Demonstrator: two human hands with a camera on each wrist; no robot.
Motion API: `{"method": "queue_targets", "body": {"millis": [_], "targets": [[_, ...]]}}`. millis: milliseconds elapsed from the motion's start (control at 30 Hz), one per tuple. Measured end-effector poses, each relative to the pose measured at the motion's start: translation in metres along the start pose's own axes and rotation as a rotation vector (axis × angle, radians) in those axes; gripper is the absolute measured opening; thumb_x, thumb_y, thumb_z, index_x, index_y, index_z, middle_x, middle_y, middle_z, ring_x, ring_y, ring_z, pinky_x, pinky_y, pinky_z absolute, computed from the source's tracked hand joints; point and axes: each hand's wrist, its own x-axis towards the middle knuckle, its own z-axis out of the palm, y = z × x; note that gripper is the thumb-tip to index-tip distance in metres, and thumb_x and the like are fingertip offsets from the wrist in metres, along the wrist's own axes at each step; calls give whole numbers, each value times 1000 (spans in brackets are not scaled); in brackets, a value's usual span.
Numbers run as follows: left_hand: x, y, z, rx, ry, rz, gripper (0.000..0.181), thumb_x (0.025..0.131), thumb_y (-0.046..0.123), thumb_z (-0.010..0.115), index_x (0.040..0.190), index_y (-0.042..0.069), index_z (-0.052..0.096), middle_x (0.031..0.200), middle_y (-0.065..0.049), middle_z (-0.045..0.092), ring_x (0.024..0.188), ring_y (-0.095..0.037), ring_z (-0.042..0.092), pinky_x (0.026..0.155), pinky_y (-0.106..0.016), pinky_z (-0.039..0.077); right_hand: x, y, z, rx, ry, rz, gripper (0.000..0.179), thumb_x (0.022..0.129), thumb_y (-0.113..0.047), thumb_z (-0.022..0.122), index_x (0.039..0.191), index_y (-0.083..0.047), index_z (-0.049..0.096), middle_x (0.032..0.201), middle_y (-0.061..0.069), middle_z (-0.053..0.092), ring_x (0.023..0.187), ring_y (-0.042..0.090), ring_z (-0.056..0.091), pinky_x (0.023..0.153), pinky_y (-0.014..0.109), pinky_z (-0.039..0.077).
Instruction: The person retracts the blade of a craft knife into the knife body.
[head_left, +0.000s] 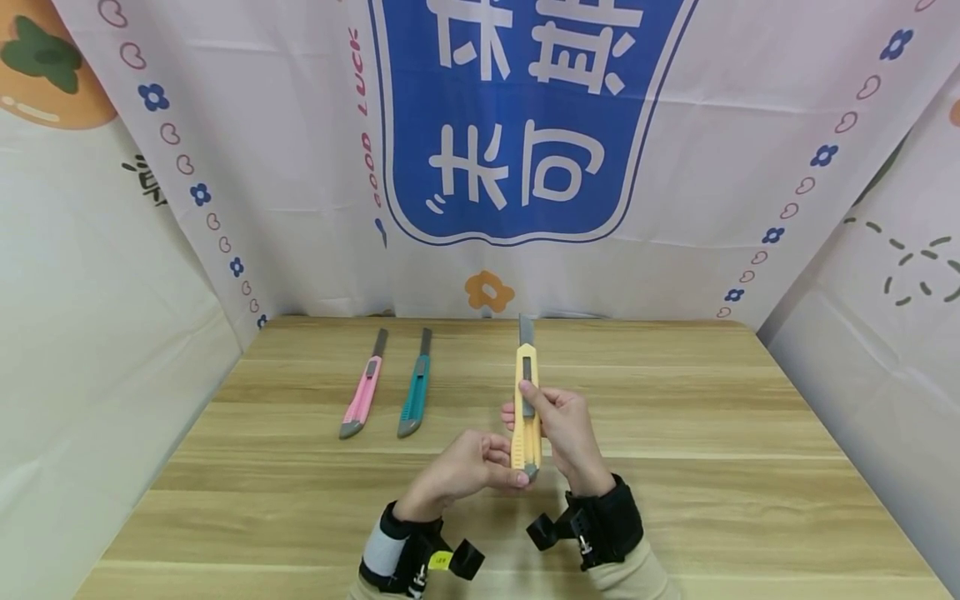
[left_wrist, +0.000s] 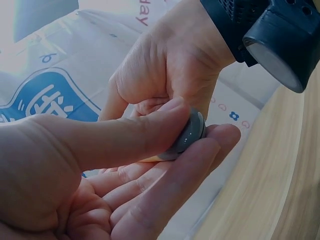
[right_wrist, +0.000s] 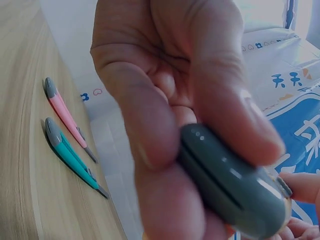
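A yellow utility knife (head_left: 528, 437) stands between both hands, its long grey blade (head_left: 527, 330) extended toward the far table edge. My right hand (head_left: 573, 433) grips the yellow body, with the thumb on the slider and fingers behind. The left hand (head_left: 465, 467) pinches the grey end cap (left_wrist: 187, 137) between thumb and fingers. In the right wrist view, that end cap (right_wrist: 230, 180) fills the foreground, and the right thumb (right_wrist: 302, 185) lies by the slider at the edge. To the left lie a pink utility knife (head_left: 363, 392) and a teal utility knife (head_left: 416, 392), both with blades out.
The wooden table (head_left: 300, 500) reaches back to a white printed cloth (head_left: 315, 208) with a blue emblem. Cloth also hangs at both sides. Black camera straps sit on the left wrist (head_left: 401, 550) and right wrist (head_left: 611, 521).
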Motion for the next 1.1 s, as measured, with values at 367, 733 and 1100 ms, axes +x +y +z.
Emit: {"method": "queue_targets", "body": {"millis": [367, 733, 1100], "targets": [[-2, 1, 0, 19, 12, 21, 28, 80, 1, 70, 105, -10, 63, 93, -28, 71, 80, -24, 70, 75, -39, 61, 0, 1, 2, -11, 7, 60, 52, 90, -38, 60, 103, 12, 65, 72, 7, 75, 68, 18, 71, 60, 25, 61], [-1, 0, 1, 52, 24, 1, 27, 77, 3, 73, 102, -6, 66, 91, -22, 73, 76, -16, 69, 69, -25, 59, -3, -1, 3, 35, -44, -2, 46, 93, -24, 58, 100, 21, 59, 66, -1, 73, 66, 16, 70, 60, 24, 61], [-2, 1, 2, 32, 17, -9, 26, 78, 3, 72, 101, -7, 66, 91, -22, 73, 77, -16, 68, 71, -28, 60, -4, -2, 1, 35, -57, 10, 44, 94, -22, 57, 101, 22, 59, 68, 1, 73, 68, 17, 71, 61, 25, 61]]}}
